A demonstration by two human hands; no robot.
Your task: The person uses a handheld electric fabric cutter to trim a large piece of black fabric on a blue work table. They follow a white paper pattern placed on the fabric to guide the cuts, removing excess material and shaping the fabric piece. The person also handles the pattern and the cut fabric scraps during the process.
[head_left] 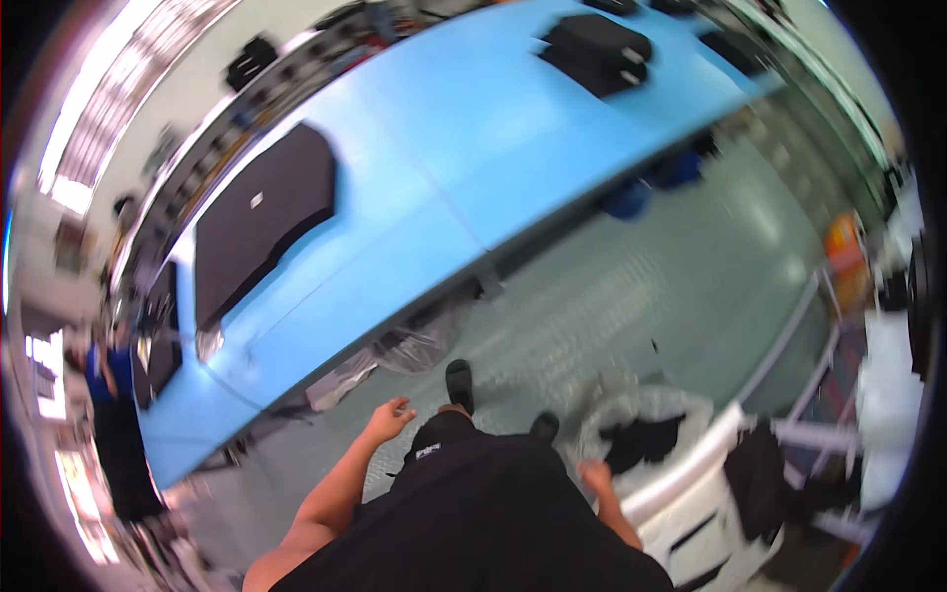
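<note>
My left hand hangs in the air left of my black clothing, fingers loosely curled apart, holding nothing visible. My right hand is low by a plastic-lined bin with black material inside; its blurred fingers are hard to read. Ahead, a long blue table carries a large black fabric stack with a small pale label, another dark stack at the left end and more black stacks toward the far right.
A person in blue and black stands at the table's left end. Plastic bags lie beneath the table. On my right are a white padded surface, metal railing and white bundles. My feet are on the grey floor.
</note>
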